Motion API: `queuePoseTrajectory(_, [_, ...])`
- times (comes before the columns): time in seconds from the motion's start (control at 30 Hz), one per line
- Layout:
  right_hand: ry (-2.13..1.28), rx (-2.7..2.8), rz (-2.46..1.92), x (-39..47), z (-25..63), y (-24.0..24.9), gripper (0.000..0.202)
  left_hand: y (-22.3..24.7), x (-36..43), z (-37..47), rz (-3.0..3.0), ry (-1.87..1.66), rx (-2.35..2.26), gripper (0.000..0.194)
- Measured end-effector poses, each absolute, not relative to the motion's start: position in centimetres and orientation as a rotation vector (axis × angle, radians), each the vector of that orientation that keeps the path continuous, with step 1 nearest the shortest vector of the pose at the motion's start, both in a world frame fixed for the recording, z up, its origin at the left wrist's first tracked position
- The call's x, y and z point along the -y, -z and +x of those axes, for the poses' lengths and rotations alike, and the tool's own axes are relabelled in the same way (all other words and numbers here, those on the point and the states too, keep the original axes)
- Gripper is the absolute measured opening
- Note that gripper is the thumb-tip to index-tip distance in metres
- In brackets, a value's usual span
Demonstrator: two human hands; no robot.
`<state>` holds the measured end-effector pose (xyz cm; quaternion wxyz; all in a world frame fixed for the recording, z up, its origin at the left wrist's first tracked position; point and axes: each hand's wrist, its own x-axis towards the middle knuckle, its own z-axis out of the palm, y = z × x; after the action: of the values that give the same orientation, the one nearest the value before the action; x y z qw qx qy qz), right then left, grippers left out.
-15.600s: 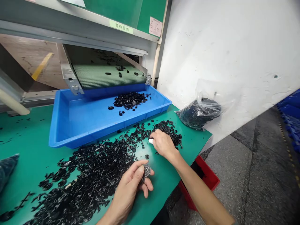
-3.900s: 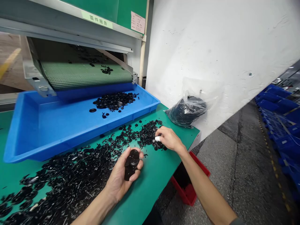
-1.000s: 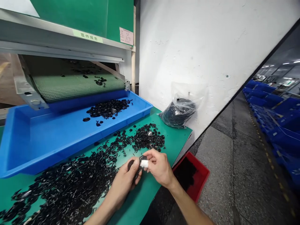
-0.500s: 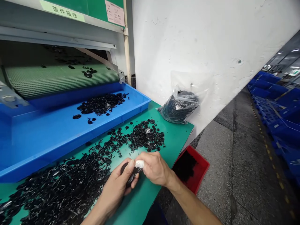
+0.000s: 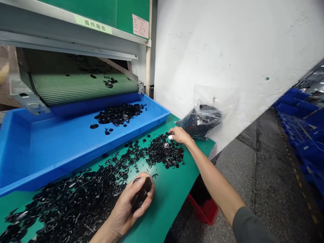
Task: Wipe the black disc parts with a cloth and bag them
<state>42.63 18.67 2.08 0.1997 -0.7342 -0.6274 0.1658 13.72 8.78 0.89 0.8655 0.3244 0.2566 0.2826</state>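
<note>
L hand (image 5: 131, 206) is gripping a stack (image 5: 140, 195) of discs w/ curled fingers, R hand (image 5: 178, 135) is pinching, prob. a disc, at the pile (image 5: 164, 154) edge; stack is risking sliding apart.

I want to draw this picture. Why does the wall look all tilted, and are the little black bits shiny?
Head view: the wide lens tilts and bends the white wall; soft light glints on the black parts; the plastic bag shows glare; nothing looks badly blurred.
</note>
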Motion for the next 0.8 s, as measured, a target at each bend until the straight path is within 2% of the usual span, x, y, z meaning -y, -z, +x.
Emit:
queuePoseTrajectory(0.07, [-0.501, 1.737, -2.034, -18.6, 42.5, -1.6, 0.017, -1.0, -8.7, 13.6, 0.665, -0.584, -0.505, 0.03])
queuePoseTrajectory(0.17, [-0.513, 1.645, -1.957, -17.5, 42.2, -1.6, 0.009, -1.1, -8.6, 13.7, 0.62, -0.608, -0.479, 0.027])
queuePoseTrajectory(0.27, [-0.555, 1.524, -1.827, -15.8, 41.7, -2.1, 0.033, -1.3, -8.6, 13.7, 0.586, -0.618, -0.446, 0.025])
queuePoseTrajectory(0.33, [-0.657, 1.454, -1.721, -14.7, 41.0, -2.5, 0.04, -1.3, -8.6, 13.8, 0.569, -0.641, -0.443, 0.021])
queuePoseTrajectory(0.43, [-0.848, 1.347, -1.557, -12.9, 39.3, -2.6, 0.033, -1.3, -8.7, 13.8, 0.55, -0.68, -0.469, 0.013])
queuePoseTrajectory(0.53, [-0.966, 1.235, -1.428, -11.3, 37.3, -2.0, 0.031, -1.3, -8.7, 13.8, 0.561, -0.707, -0.491, 0.021])
queuePoseTrajectory(0.8, [-0.959, 1.086, -1.334, -8.3, 32.5, -0.9, 0.025, -1.0, -8.7, 14.7, 0.766, -0.641, -0.625, 0.028])
